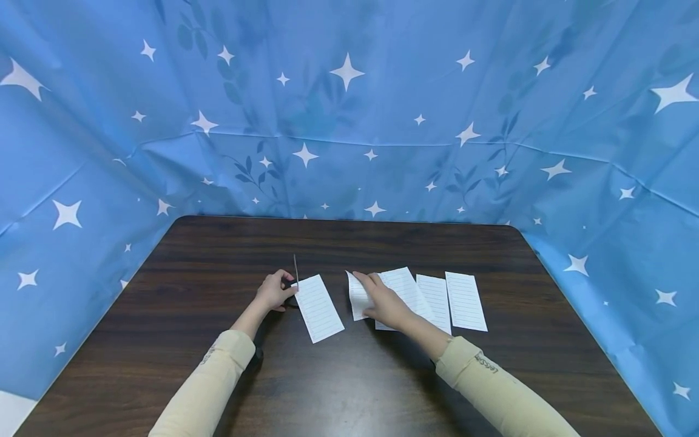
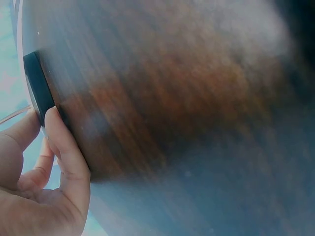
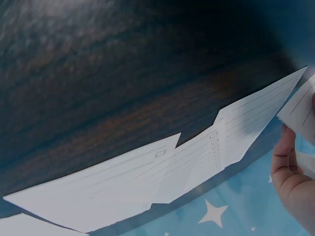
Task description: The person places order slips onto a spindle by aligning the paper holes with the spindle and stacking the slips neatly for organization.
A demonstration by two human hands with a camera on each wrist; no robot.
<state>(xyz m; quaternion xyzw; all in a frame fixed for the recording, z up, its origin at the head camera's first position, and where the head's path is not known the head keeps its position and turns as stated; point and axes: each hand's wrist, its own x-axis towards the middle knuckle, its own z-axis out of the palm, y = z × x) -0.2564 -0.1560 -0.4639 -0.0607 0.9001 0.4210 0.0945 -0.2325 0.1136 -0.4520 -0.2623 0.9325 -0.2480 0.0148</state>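
Head view: left hand (image 1: 273, 292) pinches a black-handled tool (image 2: 40, 87), right hand (image 1: 389, 305) a white, finely ruled sheet (image 1: 357, 300).

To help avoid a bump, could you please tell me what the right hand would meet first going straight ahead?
Past the paper sheet it holds, the right hand seems to have a free way over the table; the blue curtain would probably come first, though depth is unclear.

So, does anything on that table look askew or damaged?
Only untidiness: some lined sheets beside the right hand overlap at uneven angles, and the pinched sheet there looks slightly lifted. I see no spill or tear.
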